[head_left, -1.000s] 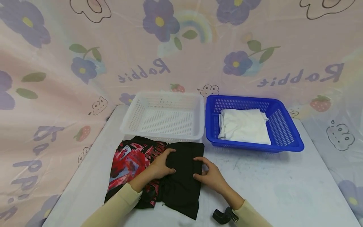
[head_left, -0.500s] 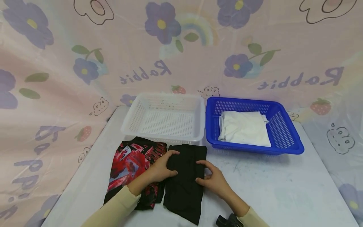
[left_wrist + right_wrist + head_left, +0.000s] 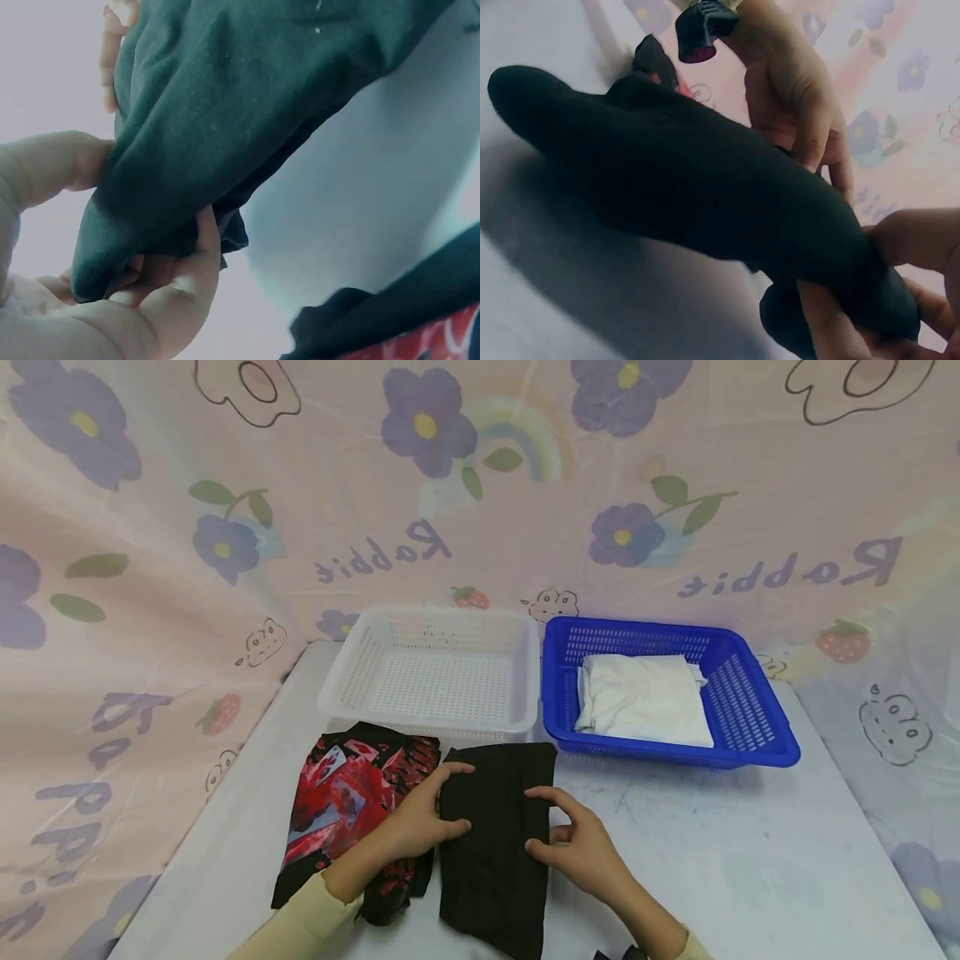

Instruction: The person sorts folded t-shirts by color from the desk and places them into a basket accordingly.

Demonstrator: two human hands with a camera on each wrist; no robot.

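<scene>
A folded black garment (image 3: 491, 827) is held between both hands, its front end toward me. On its left side my left hand (image 3: 420, 818) grips the edge; the left wrist view shows the thumb on top of the dark cloth (image 3: 225, 97) and curled fingers beneath. My right hand (image 3: 577, 843) pinches the opposite edge with thumb and fingers. In the right wrist view the cloth (image 3: 682, 172) spans both hands, raised over the white surface. Close by on the left lies a red-and-black patterned garment (image 3: 337, 802), partly covered by my left forearm.
Behind the garments stands a white perforated basket (image 3: 427, 723), with nothing inside. To its right, a blue basket (image 3: 757, 710) holds folded white cloth (image 3: 645, 697). A printed curtain (image 3: 510, 510) closes off the back of the white table (image 3: 720, 868).
Both hands have shifted slightly right with the black garment, widening its gap from the patterned one. The black garment looks smoother now. The patterned garment's front edge has bunched up.
</scene>
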